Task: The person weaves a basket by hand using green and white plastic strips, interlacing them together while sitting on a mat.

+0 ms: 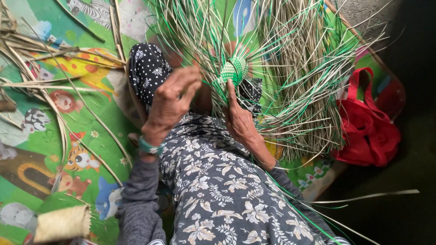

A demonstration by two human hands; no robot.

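Closest to you is your lap in the flowery dress (218, 181). Just past it, your left hand (170, 102) is curled shut, pinching thin strips at about ten o'clock from the little woven patch (234, 70). Your right hand (238, 118) sits at six o'clock under the patch, its fingers pressed flat on the strips to hold them.

Only that small green and white patch is woven so far. Lots of loose strips (290, 59) fan out from it all around, so I think most of the weaving is left. A red bag (368, 131) lies at three o'clock, on the animal mat (54, 136).
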